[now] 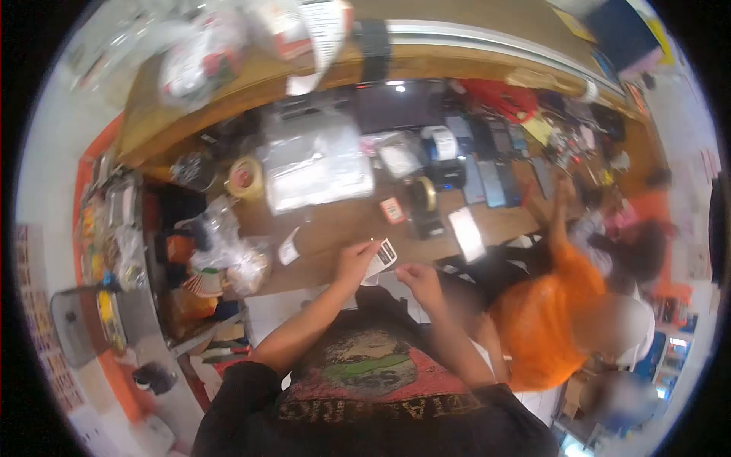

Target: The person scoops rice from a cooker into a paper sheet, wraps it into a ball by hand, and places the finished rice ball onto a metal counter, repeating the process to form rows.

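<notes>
My left hand (356, 261) is closed on a small white printed label (380, 260) with black markings, held in front of my body at the table's near edge. Close to the label's lower right side, my right hand (420, 282) is closed in a pinch; what sits between those fingertips is too small to make out. A curled strip of white paper (288, 248) lies on the table to the left. Beyond my hands are an orange and white card or small box (392, 211) and a tape dispenser (425, 206).
Clear plastic bags (316, 167) and a tape roll (244, 177) lie on the wooden table (343, 226). A label printer (443, 156), several phones (491, 183) and a white sheet-like item (467, 234) are to the right. A person in an orange shirt (544, 320) sits beside me, one arm on the table.
</notes>
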`<state>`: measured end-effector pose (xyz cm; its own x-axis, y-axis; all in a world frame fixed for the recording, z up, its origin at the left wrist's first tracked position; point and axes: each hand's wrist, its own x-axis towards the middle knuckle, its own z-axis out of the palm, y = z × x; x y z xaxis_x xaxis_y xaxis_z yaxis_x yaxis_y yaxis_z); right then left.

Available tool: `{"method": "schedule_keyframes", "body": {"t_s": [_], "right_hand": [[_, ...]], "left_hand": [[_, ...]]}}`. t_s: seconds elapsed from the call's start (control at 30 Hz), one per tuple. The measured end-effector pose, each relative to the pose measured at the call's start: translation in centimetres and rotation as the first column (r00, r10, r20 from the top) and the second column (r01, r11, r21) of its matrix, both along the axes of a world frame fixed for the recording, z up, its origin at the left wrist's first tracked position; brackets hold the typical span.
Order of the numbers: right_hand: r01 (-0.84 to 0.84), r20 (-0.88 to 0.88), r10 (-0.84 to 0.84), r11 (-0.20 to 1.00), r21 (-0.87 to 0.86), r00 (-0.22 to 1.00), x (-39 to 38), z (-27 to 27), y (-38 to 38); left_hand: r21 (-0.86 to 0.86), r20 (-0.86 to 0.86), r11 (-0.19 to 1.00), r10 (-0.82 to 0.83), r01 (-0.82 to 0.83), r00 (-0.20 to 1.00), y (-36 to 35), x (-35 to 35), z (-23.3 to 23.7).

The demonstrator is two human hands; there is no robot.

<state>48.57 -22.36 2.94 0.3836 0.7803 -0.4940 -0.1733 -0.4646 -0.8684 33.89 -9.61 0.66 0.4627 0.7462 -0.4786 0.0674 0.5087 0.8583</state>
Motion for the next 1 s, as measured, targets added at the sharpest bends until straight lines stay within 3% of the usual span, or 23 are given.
{"method": "schedule_keyframes", "body": {"t_s": [0.1,0.2,0.3,0.43,0.47,0.63,0.7,0.73,0.83,0.87,0.97,1.0], "right_hand": [[-0.224,0.006,0.224,0.974,-0.020,0.975,-4.0,0.3,3.9],[-0.309,-0.027,0.314,0.945,0.105,0.949,-9.7,0.0,7.3],[-0.407,0.017,0.413,0.888,0.215,0.911,-16.2,1.7,10.4],[-0.493,0.050,0.494,0.847,0.199,0.868,-24.4,1.3,13.1],[-0.481,0.104,0.470,0.859,0.177,0.877,-26.2,0.9,13.4],[-0.297,0.355,0.249,0.951,0.087,0.901,-31.9,-4.2,14.4],[-0.270,0.532,0.184,0.959,0.087,0.826,-32.3,-5.9,14.3],[-0.255,0.613,0.150,0.963,0.086,0.775,-32.3,-6.2,14.1],[-0.061,0.277,0.033,0.994,0.090,0.960,-32.6,-5.9,14.1],[-0.022,0.217,-0.001,0.994,0.103,0.976,-32.9,-6.2,14.1],[0.172,-0.192,-0.156,0.983,0.067,0.969,-33.7,-5.9,13.9],[0.156,-0.136,-0.141,0.983,0.102,0.981,-34.1,-5.9,13.8]], "left_hand": [[-0.083,0.013,0.968,0.239,-0.237,0.971,1.3,-6.3,1.7],[0.140,-0.025,0.911,0.394,-0.387,0.919,2.3,-12.7,4.4],[0.459,-0.077,0.792,0.486,-0.401,0.871,3.1,-20.0,4.7],[0.568,-0.139,0.739,0.519,-0.362,0.843,3.8,-28.9,6.1],[0.539,-0.067,0.729,0.537,-0.422,0.841,4.3,-30.4,5.1],[0.534,-0.172,0.766,0.512,-0.358,0.841,7.6,-34.7,-3.1],[0.579,-0.267,0.762,0.512,-0.289,0.816,8.4,-34.6,-3.6],[0.655,-0.250,0.689,0.585,-0.311,0.771,8.8,-34.4,-4.0],[0.502,-0.232,0.813,0.455,-0.294,0.860,9.7,-35.4,-3.8],[0.436,-0.211,0.843,0.436,-0.315,0.875,10.0,-35.6,-3.7],[0.282,-0.175,0.898,0.396,-0.339,0.902,10.3,-35.7,-4.3],[0.275,-0.177,0.901,0.390,-0.334,0.904,10.4,-35.9,-5.0]]}}
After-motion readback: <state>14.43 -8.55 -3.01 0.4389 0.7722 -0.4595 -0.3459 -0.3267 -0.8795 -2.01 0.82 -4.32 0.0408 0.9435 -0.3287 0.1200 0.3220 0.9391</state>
